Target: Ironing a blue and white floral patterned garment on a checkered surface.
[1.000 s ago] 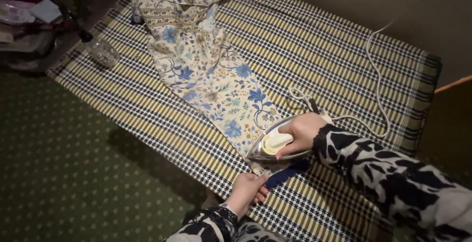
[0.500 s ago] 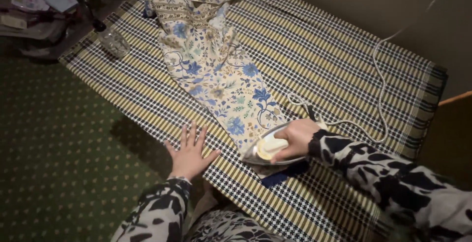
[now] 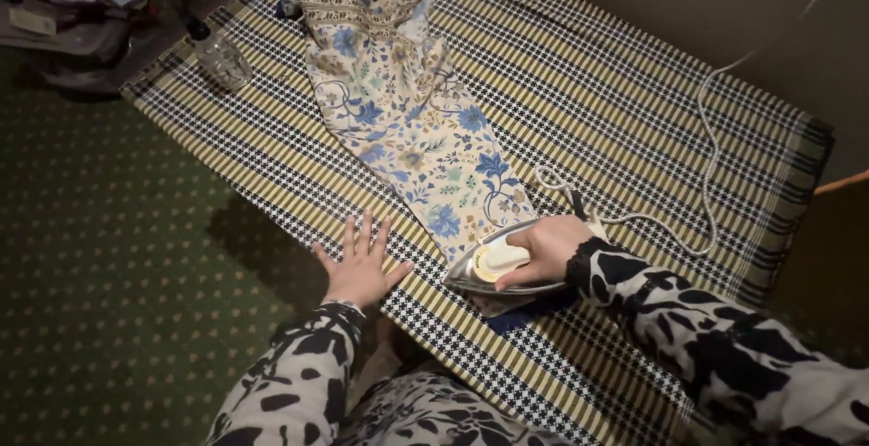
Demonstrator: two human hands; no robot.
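iron sits on the near end of the floral garment, its silver soleplate flat on the cloth and its nose aimed at the board's near edge. right hand is clenched round the iron's pale handle. left hand lies open and flat on the checked cover beside the iron, fingers spread, grasping nothing, just at the board's near edge. behind the iron a white cord trails in loose curls toward the far side. a dark blue scrap shows under the iron's heel; it may be a hem or lining, hard to tell in this dim light. risk: a resting iron could scorch the fabric, and the slack cord could snag. a clear bottle stands far from the iron at the board's corner; the garment's top is cut off.
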